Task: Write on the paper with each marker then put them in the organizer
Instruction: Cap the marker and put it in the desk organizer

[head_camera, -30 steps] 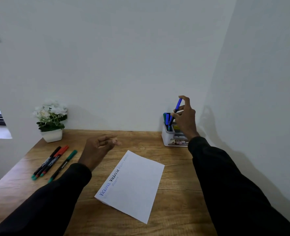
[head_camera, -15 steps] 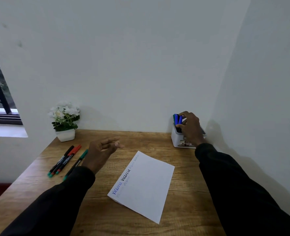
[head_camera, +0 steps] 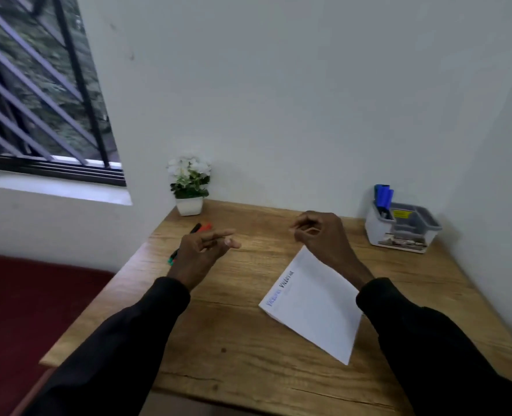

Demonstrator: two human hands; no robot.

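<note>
Overhead, both hands hover empty — left hand [head_camera: 202,250] loosely spread, right hand [head_camera: 320,235] curled. Flat white paper [head_camera: 314,307] lies on the grained wooden surface [head_camera: 233,325]; blue markers [head_camera: 383,196] stand in the plastic organizer [head_camera: 398,228] — others [head_camera: 202,228] lie left.

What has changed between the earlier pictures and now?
The right hand let go of the blue marker, now standing in the organizer, and drew back over the paper, empty. The left hand still hovers open; the other markers stayed.

Both arms wear long black sleeves ending at the wrists; the left hand [head_camera: 202,250] and right hand [head_camera: 323,237] are bare.
</note>
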